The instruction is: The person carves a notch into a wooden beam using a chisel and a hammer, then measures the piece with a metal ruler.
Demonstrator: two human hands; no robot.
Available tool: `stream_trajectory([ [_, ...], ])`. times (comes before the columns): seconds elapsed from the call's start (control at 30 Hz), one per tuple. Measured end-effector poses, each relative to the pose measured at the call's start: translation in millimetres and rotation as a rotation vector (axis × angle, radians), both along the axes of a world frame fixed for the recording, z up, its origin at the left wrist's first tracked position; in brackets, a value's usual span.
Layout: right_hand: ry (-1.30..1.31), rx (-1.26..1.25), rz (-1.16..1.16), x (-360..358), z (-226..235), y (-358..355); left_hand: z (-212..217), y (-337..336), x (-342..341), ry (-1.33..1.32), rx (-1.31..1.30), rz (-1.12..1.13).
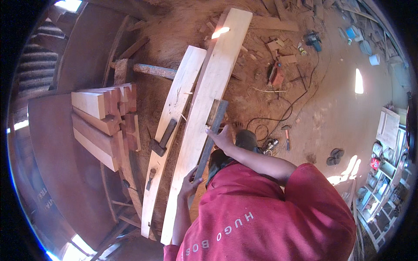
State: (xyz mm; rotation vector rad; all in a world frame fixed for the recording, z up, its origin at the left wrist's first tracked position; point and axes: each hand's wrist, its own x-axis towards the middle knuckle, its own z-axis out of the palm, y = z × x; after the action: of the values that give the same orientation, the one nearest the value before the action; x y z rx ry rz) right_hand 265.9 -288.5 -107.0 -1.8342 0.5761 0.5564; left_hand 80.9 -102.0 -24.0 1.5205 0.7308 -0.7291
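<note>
While both hands grip the dark straightedge (212,137) lying along the right plank (204,113) — right hand (222,138) mid-length, left hand (190,182) at the near end. Looks stiff, light, slim; best held at two spread points.

At the far right, a shelf unit (383,174) holds small packages, one red (375,163), too blurred to describe further.

A long dark metal square (212,137) lay slanted along the right edge of a pale wooden plank (204,108). The plank ran lengthwise beside a second, similar plank (174,113).
</note>
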Motion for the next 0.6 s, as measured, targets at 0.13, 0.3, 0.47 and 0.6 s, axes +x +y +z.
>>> stream_trajectory([
  [0.13, -0.011, 0.222, 0.177, 15, 67, -13, 23, -2, -6, -0.065, 0.098, -0.122],
  [0.3, 0.159, 0.043, 0.278, 10, 43, 17, 2, 17, -23, -0.007, 0.125, -0.118],
  [0.47, -0.116, 0.081, 0.138, 10, 19, 23, 8, 30, 0, 0.009, 0.181, -0.167],
  [0.6, 0.005, 0.117, 0.143, 21, 28, 24, -5, 53, 4, 0.02, 0.304, -0.25],
])
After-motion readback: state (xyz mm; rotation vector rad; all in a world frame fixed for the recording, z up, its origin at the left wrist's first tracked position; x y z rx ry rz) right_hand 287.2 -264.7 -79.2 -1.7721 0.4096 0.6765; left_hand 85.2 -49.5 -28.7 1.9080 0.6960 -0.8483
